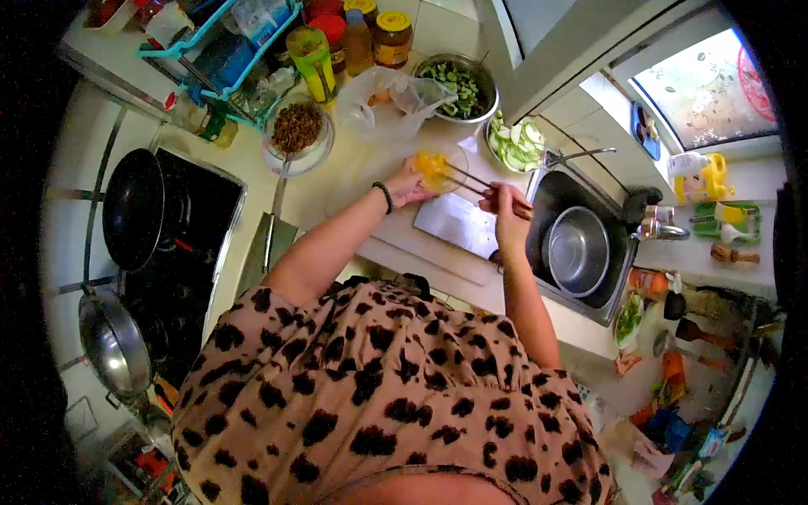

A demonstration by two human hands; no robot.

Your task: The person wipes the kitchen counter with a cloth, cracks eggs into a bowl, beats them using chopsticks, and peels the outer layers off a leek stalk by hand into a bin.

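A clear glass bowl (454, 167) with yellow beaten egg (433, 168) in it is tilted in my left hand (406, 183), whose fingers are round its left side. My right hand (507, 206) is closed on a pair of dark chopsticks (468, 178), their tips in the bowl. Below the bowl lies a shiny rectangular board or blade (459, 223) on the counter. A dark bracelet (384, 197) is on my left wrist. Just behind the bowl are a plastic bag (391, 109) and a metal bowl of chopped greens (495, 104).
Sliced green vegetable (518, 145) fills a bowl near the sink (543, 189), which holds a metal basin (578, 251). A plate of brown minced food (296, 128) stands at the left. A black pan (133, 209) is by the stove (189, 227). Jars (392, 40) line the back.
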